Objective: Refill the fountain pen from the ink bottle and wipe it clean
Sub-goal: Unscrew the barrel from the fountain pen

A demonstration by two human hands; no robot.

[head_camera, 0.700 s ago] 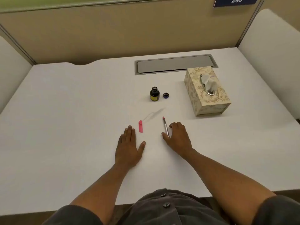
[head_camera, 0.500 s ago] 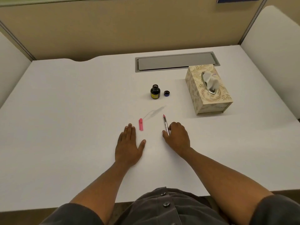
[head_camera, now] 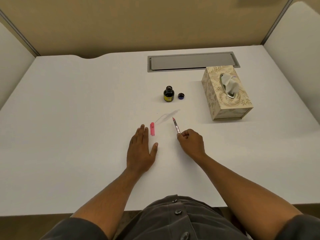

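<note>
Head view. The right hand [head_camera: 191,144] has its grip closed on the rear end of the fountain pen [head_camera: 176,125]: fingers curled, the barrel pinched at the fingertips. The pen projects away from the hand toward the far edge of the tabletop [head_camera: 78,118], with its pink-tipped front end pointing roughly at the ink bottle [head_camera: 168,94]. Whether the pen lies on the tabletop or is lifted clear of it cannot be told. Holding the pen by its rear end leaves the front end free for dipping, which suits the refill step.

The left hand [head_camera: 141,149] lies flat on the tabletop, fingers straight, holding nothing. Its likely function is to steady the person. The pink cap [head_camera: 152,129] lies just beside its fingertips, apart from the pen.

The ink bottle stands upright near the centre of the tabletop, beyond both hands and well apart from the pen tip. Its mouth is uncovered. The bottle lid [head_camera: 181,96] rests just to its right. The bottle is therefore ready to receive the pen.

The tissue box [head_camera: 225,94] stands toward the right edge of the tabletop, a tissue protruding from its top, within reach for the wiping step. A faint grey smear [head_camera: 166,116] marks the tabletop between the cap and the pen tip.

Judgement: the refill has not begun.
</note>
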